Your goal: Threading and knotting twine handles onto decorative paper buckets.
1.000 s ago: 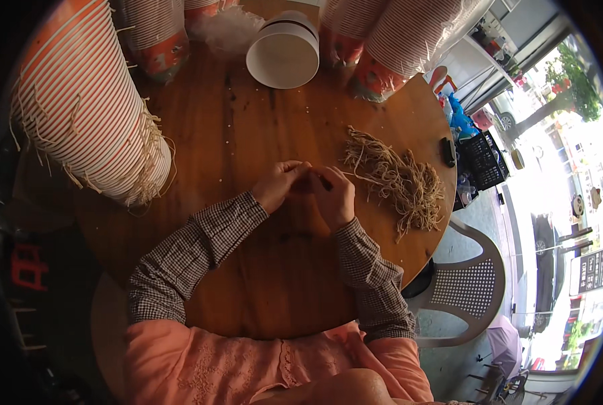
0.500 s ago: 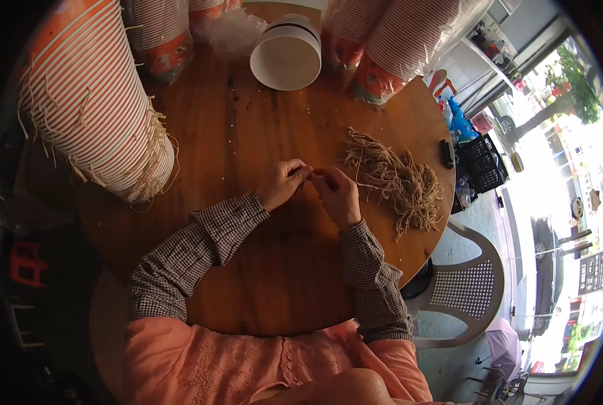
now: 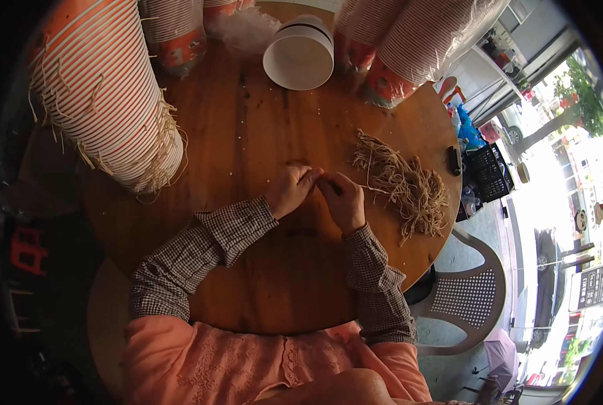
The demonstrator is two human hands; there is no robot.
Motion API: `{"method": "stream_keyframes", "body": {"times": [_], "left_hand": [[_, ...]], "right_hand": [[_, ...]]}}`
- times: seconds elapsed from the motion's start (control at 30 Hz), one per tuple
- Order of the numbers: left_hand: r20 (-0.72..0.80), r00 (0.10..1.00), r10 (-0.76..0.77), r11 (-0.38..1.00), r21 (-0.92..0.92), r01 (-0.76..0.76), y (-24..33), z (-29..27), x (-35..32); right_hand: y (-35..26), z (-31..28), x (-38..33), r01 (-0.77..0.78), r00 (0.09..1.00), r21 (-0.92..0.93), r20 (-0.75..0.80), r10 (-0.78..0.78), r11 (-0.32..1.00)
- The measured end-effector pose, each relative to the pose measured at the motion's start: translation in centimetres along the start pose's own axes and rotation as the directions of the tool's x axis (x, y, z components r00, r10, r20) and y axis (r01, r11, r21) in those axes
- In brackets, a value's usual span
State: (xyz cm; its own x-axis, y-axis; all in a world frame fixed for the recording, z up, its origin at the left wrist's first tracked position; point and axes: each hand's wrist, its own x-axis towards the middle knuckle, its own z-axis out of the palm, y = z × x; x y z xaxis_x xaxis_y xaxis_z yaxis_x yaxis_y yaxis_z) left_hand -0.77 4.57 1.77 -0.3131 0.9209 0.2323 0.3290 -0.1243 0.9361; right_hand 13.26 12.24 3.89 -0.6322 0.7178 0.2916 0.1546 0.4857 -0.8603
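Over the middle of the table my left hand (image 3: 292, 189) and my right hand (image 3: 344, 201) meet at the fingertips. Both are closed in a pinch, and whatever lies between the fingers is too small to make out. Right of my right hand lies a tangled heap of thin tan strands (image 3: 409, 189), with a loose strand reaching from it toward that hand. At the left, a tall leaning stack of paper cups (image 3: 106, 94) with pale rims has similar strands draped over its side and gathered around its lower end.
Round wooden table (image 3: 247, 270), dotted with small pale specks. At its far side are a white tub (image 3: 300, 62) lying tilted, crumpled clear plastic (image 3: 247, 30) and plastic-wrapped cup stacks (image 3: 423, 47). A dark small object (image 3: 454, 160) sits at the right edge, near a plastic chair (image 3: 467, 293).
The view has shifted slightly, so the table things appear a little further right. My fingertips have drawn closer together, and my right fingers now curl inward more.
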Motion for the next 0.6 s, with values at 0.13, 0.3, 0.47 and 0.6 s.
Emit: {"method": "stream_keyframes", "body": {"times": [0.13, 0.3, 0.47, 0.6], "left_hand": [[-0.171, 0.977, 0.124, 0.975, 0.205, -0.088, -0.3, 0.6, -0.4], [-0.159, 0.986, 0.053, 0.998, 0.044, -0.046, -1.2, -0.2, 0.1], [-0.175, 0.983, 0.055, 0.992, -0.103, -0.074, -2.3, -1.0, 1.1], [-0.155, 0.986, 0.058, 0.997, -0.037, -0.064, -2.6, -1.1, 0.8]], "right_hand": [[-0.1, 0.0, 0.2, -0.004, 1.0, 0.02, 0.021, 0.004, 1.0], [3.9, -3.8, 2.5, -0.071, 0.997, -0.042, 0.0, 0.071, 0.997], [9.2, -11.8, 4.5, -0.117, 0.944, -0.146, -0.323, 0.064, 0.982], [6.5, -9.2, 4.1, -0.061, 0.917, -0.683, -0.326, -0.229, 0.728]]}}
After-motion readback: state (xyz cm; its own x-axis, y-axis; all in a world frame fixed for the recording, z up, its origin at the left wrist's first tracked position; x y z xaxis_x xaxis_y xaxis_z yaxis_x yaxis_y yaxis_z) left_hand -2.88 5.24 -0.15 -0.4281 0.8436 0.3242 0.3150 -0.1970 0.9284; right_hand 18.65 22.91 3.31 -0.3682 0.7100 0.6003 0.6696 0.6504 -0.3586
